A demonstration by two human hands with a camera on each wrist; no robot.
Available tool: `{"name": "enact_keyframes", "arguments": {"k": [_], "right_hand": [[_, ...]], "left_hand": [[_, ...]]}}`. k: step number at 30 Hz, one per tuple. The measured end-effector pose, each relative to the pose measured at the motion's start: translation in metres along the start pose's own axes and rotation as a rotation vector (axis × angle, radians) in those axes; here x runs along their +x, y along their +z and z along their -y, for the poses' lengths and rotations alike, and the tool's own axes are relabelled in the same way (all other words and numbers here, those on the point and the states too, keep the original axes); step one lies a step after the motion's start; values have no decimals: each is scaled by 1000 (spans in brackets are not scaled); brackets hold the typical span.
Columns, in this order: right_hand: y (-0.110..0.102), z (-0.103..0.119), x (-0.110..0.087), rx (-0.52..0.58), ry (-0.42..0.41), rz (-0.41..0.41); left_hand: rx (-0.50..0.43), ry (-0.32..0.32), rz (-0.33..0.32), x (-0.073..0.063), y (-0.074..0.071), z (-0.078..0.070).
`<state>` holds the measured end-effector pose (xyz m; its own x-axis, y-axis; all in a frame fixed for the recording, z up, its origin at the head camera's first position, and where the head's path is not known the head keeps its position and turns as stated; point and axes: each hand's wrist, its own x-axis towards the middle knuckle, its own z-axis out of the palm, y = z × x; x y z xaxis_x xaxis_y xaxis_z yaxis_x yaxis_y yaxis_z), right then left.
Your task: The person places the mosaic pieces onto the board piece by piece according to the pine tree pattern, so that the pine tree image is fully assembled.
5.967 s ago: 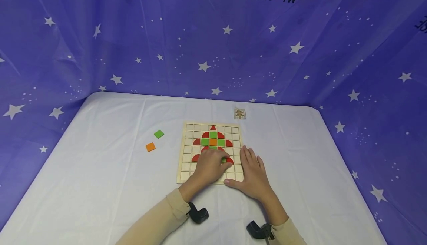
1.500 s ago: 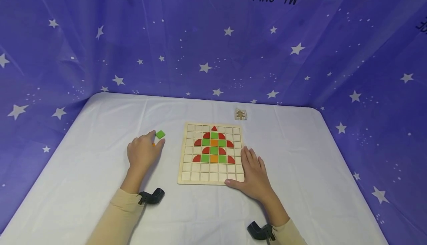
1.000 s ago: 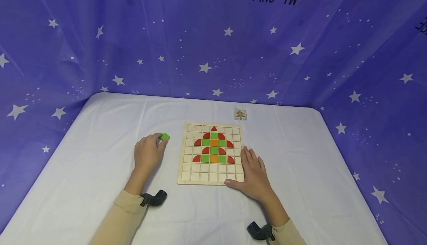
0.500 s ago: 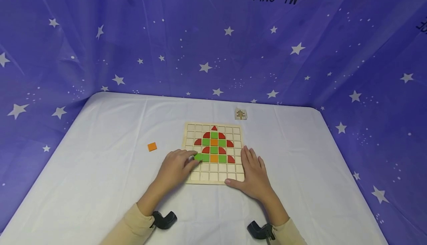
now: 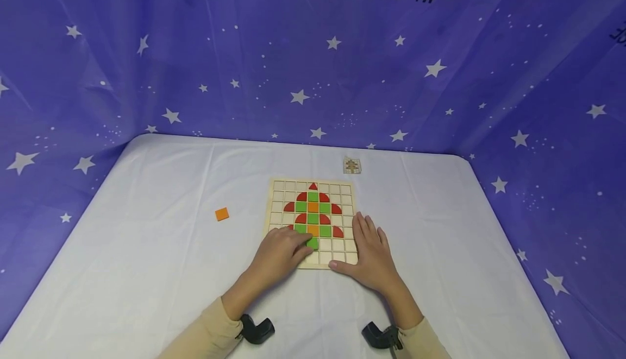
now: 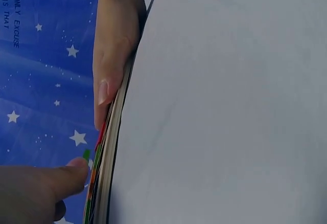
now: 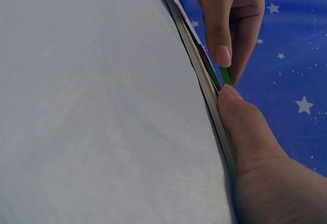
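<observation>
Between thumb and fingers, my left hand pinches a green square tile below the lower orange tile on the wooden grid board. In both wrist views this green tile appears raised above the board's surface. My right hand lies along the board's right side, fingers extended, with its thumb on the near edge. Red, green and orange pieces form a tree shape on the grid. The left hand covers some lower-left cells and most of a red quarter-round piece.
One loose orange square tile lies left of the board. Beyond the board's far right corner is a small card with a tree pattern. A white cloth covers the table, and a blue star-printed curtain hangs behind it.
My left hand took the green tile from beside the loose orange one, then carried it right over the board, lately from the left cells to the middle column. My right hand stays put.
</observation>
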<state>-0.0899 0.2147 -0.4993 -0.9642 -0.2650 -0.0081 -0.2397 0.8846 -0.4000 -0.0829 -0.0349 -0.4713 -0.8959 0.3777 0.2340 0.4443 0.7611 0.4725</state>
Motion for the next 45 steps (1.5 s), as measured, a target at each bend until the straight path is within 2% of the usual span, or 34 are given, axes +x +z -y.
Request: {"name": "enact_keyframes", "arguments": {"k": [6, 21, 31, 38, 45], "right_hand": [[-2, 2, 0, 7, -3, -2], [-3, 3, 0, 12, -1, -1], [-2, 2, -1, 4, -5, -1], [-2, 2, -1, 7, -9, -6], [0, 1, 0, 12, -12, -17]], "left_hand": [[40, 2, 22, 1, 6, -2], [131, 29, -59, 1, 8, -4], [153, 22, -75, 0, 9, -6], [138, 11, -85, 1, 10, -8], [95, -36, -67, 2, 9, -9]]}}
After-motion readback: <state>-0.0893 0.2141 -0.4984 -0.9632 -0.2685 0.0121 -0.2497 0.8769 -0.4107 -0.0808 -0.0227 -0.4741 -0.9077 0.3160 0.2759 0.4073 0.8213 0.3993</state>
